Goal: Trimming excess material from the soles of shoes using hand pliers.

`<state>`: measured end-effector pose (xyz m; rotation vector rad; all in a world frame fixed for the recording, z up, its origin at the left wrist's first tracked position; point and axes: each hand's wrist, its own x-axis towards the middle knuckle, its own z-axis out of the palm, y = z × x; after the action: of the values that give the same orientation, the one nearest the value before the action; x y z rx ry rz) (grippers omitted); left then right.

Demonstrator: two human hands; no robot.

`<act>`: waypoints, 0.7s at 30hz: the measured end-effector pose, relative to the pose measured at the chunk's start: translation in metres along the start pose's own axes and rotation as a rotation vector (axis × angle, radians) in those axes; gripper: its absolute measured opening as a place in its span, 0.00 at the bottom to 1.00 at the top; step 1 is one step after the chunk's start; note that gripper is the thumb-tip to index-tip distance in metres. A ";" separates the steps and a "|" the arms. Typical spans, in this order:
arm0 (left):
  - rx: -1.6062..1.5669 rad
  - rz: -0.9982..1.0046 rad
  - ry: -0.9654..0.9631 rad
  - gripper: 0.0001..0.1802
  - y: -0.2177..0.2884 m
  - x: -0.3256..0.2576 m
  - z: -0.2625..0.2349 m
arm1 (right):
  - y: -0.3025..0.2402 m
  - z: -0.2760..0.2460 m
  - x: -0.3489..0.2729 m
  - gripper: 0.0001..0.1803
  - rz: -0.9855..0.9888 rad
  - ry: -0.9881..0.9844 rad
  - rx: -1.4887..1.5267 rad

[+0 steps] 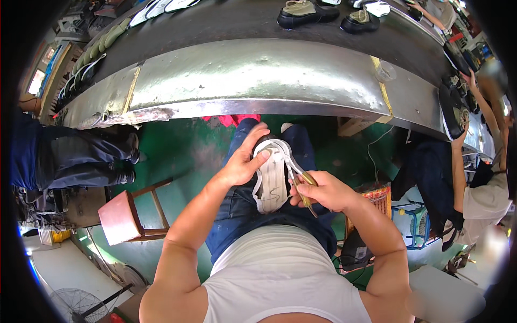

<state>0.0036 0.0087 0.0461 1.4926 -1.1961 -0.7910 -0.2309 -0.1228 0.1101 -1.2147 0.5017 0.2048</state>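
Observation:
Over my lap a shoe [272, 180] is held bottom up, its pale underside showing a dark scribbled line and its dark toe pointing away from me. My left hand [245, 161] grips it at the toe end, thumb on the underside and fingers round the far side. A white band [289, 156] curves round the toe and runs down to my right hand [326, 191]. That hand is closed round a slim brass-coloured tool [308, 179] with a thin end pointing down toward me; its exact kind I cannot tell. The fingers partly hide the tool and the band's end.
Ahead runs a metal-edged bench [242, 75] with a dark belt [226, 27] carrying shoes [301, 13] and pale soles. A wooden stool [121, 218] stands at left, near a person's dark-trousered legs [89, 156]. At right, another person's hand [459, 141] holds a dark shoe [452, 113].

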 end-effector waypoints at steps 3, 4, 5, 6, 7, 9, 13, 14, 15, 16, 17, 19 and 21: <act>-0.034 -0.001 -0.008 0.28 -0.003 0.000 -0.006 | 0.002 -0.002 0.016 0.13 0.024 0.017 -0.224; -0.044 0.012 0.010 0.27 -0.010 -0.001 -0.008 | -0.002 0.000 0.019 0.13 0.056 0.086 -0.458; -0.053 0.025 0.028 0.27 -0.017 -0.002 -0.009 | 0.005 0.000 0.026 0.13 0.058 0.082 -0.464; -0.059 0.025 0.030 0.27 -0.023 -0.002 -0.010 | 0.023 -0.004 0.037 0.13 -0.141 0.181 -0.637; -0.111 0.015 0.035 0.26 -0.029 -0.001 -0.013 | 0.037 -0.007 0.048 0.14 -0.347 0.274 -0.808; -0.167 0.000 0.045 0.26 -0.038 -0.002 -0.017 | 0.058 -0.005 0.065 0.14 -0.449 0.351 -0.843; -0.352 -0.093 0.010 0.26 -0.038 -0.003 -0.027 | 0.054 0.006 0.066 0.14 -0.486 0.403 -0.910; -0.374 -0.109 0.021 0.26 -0.037 -0.005 -0.028 | 0.044 0.010 0.058 0.16 -0.361 0.370 -0.981; -0.399 -0.125 0.026 0.25 -0.037 -0.006 -0.027 | 0.035 0.014 0.051 0.18 -0.230 0.341 -1.047; -0.403 -0.127 0.027 0.25 -0.038 -0.006 -0.026 | 0.028 0.017 0.047 0.17 -0.173 0.317 -1.077; -0.382 -0.155 0.082 0.25 -0.039 -0.005 -0.024 | 0.026 0.019 0.048 0.17 -0.168 0.314 -1.080; -0.368 -0.182 0.146 0.24 -0.042 -0.003 -0.020 | 0.021 0.019 0.050 0.11 -0.257 0.314 -1.132; -0.438 -0.253 0.147 0.25 -0.047 -0.003 -0.020 | 0.006 0.003 0.051 0.11 -0.096 0.127 -0.896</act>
<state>0.0346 0.0167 0.0057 1.3194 -0.6758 -1.0195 -0.1881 -0.1236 0.0821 -2.1311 0.4693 0.2844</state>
